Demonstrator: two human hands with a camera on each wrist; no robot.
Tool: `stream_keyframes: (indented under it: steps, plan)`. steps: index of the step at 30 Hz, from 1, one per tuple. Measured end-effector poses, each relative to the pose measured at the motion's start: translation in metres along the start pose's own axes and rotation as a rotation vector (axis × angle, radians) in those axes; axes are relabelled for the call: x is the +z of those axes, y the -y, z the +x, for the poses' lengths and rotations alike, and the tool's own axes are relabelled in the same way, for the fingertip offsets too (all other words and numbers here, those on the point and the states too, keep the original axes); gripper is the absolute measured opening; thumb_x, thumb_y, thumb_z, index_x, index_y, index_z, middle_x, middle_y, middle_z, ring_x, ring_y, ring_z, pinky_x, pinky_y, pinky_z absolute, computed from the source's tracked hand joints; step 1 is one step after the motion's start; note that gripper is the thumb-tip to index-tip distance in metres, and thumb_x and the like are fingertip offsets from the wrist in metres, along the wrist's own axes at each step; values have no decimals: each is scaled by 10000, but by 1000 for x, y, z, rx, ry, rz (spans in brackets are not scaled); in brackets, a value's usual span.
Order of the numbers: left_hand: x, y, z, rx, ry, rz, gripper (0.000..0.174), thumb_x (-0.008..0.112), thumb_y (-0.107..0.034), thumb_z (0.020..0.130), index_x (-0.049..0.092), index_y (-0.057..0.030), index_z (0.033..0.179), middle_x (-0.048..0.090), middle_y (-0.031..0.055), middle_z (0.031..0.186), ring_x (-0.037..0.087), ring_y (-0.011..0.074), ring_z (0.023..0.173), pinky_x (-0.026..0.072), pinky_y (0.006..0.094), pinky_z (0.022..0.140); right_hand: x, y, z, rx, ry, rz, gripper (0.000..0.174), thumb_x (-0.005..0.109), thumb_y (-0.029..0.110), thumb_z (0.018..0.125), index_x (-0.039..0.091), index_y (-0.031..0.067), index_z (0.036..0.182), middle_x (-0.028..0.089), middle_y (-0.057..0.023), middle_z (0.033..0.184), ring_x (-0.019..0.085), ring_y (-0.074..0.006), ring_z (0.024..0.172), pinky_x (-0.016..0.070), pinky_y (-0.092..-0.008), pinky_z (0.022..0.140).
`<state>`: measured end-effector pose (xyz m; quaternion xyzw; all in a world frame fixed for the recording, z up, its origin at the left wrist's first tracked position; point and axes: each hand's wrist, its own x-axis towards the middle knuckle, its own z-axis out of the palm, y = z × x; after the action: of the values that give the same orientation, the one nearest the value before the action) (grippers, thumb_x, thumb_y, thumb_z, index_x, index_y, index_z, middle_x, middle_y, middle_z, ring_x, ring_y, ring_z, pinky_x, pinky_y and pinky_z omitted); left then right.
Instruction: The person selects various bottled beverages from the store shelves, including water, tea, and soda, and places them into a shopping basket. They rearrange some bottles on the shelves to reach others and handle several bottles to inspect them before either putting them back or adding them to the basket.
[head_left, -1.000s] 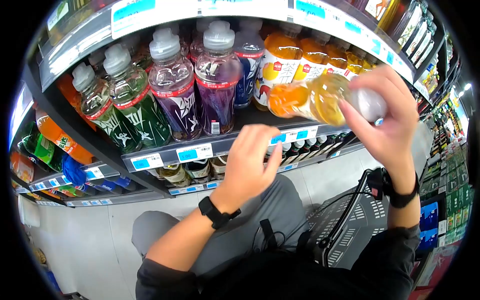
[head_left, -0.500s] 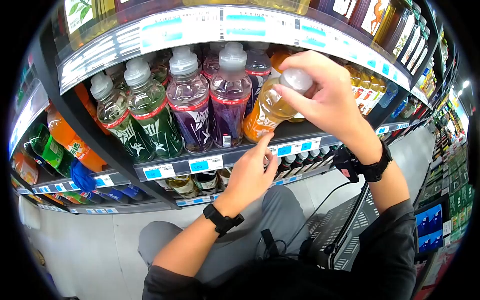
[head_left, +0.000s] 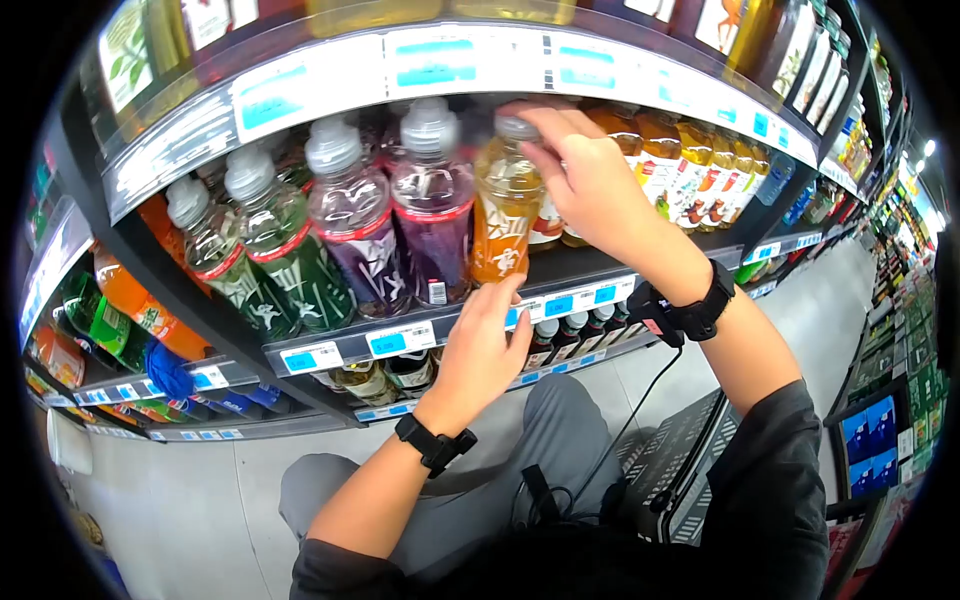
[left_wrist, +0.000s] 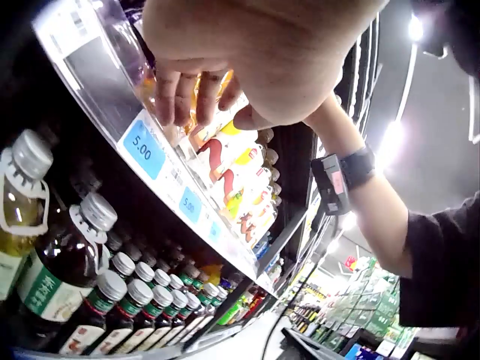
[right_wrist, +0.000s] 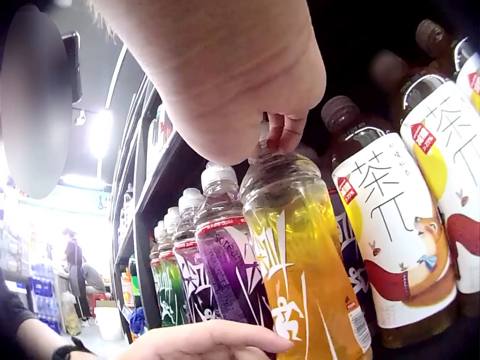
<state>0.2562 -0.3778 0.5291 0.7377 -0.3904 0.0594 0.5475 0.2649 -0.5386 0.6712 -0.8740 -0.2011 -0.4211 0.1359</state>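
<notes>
Both hands (head_left: pixel 590 185) (head_left: pixel 480 350) at upright orange bottle (head_left: pixel 503 220)

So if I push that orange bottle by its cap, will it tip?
Probably: the orange bottle is tall, narrow, at the front of the shelf. It looks full, so likely heavy. The right hand pinches only its cap; smooth plastic may slip.
</notes>
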Motion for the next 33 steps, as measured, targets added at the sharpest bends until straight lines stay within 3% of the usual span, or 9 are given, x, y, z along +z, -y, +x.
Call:
stream_keyframes:
  steps: [2, 3, 6, 14, 19, 22, 26, 29, 33]
  plan:
    - [-2, -2, 4, 281, -1, 277, 327, 617, -22, 827, 570, 16, 1148, 565, 167, 1048, 569, 341, 976, 478, 399, 824, -5, -1, -7, -13, -15, 114, 336, 556, 40, 872, 568, 61, 1208, 616, -216, 1094, 596, -418, 999, 499, -449, 851]
    - [-1, -2, 7, 352, 21, 336, 299, 634, -3, 769, 601, 21, 1064, 543, 165, 1052, 540, 344, 1051, 469, 423, 866, -11, 1, -15, -1, 33, 82, 423, 590, -12, 858, 523, 41, 1272, 596, -150, 1137, 632, -243, 935, 502, -346, 815]
    - [5, -1, 15, 541, 83, 476, 323, 651, 7, 715, 616, 5, 1037, 546, 160, 1097, 521, 353, 1133, 455, 441, 959, -30, 12, -42, -6, 23, 213, 486, 628, 2, 843, 481, 48, 1304, 568, -131, 1108, 595, -230, 865, 504, -332, 797]
    - [31, 16, 22, 569, 279, 450, 317, 649, -27, 735, 613, -6, 1048, 531, 198, 1201, 501, 371, 1167, 420, 462, 997, -9, 0, -120, 404, 223, 312, 475, 690, 188, 852, 500, -5, 1243, 589, -153, 1088, 599, -243, 951, 509, -351, 803]
    - [38, 26, 19, 495, 296, 318, 320, 611, -50, 783, 597, 45, 1088, 506, 268, 1248, 464, 453, 1205, 395, 498, 1021, 41, -10, -113, 552, 174, 402, 519, 724, 215, 836, 495, -14, 1243, 626, -122, 863, 596, -193, 708, 501, -313, 652]
    - [41, 30, 13, 569, 347, 326, 274, 624, -73, 746, 624, 0, 1011, 609, 169, 1070, 573, 351, 1078, 466, 425, 954, 62, -16, -108, 536, 169, 290, 567, 753, 349, 797, 530, -9, 1176, 606, -128, 621, 609, -268, 550, 480, -343, 562]
    - [45, 22, -5, 981, 382, 475, 232, 619, -127, 708, 618, -26, 917, 597, 99, 926, 607, 252, 882, 526, 346, 835, 71, -28, -113, 558, 246, 248, 570, 791, 424, 733, 578, 19, 1073, 658, -84, 671, 646, -241, 585, 498, -324, 577]
    - [36, 2, -14, 879, 548, 436, 238, 625, -123, 701, 613, -12, 912, 580, 93, 877, 599, 240, 853, 522, 341, 839, 76, -25, -114, 432, 213, 102, 722, 824, 552, 612, 563, 19, 1024, 673, -76, 700, 664, -235, 600, 517, -338, 586]
    - [18, -22, -16, 854, 503, 439, 230, 624, -98, 716, 629, 1, 923, 565, 80, 815, 586, 228, 817, 527, 341, 799, 79, -20, -116, 431, 200, 24, 659, 792, 518, 669, 568, 4, 1017, 644, -91, 647, 654, -254, 584, 508, -348, 549]
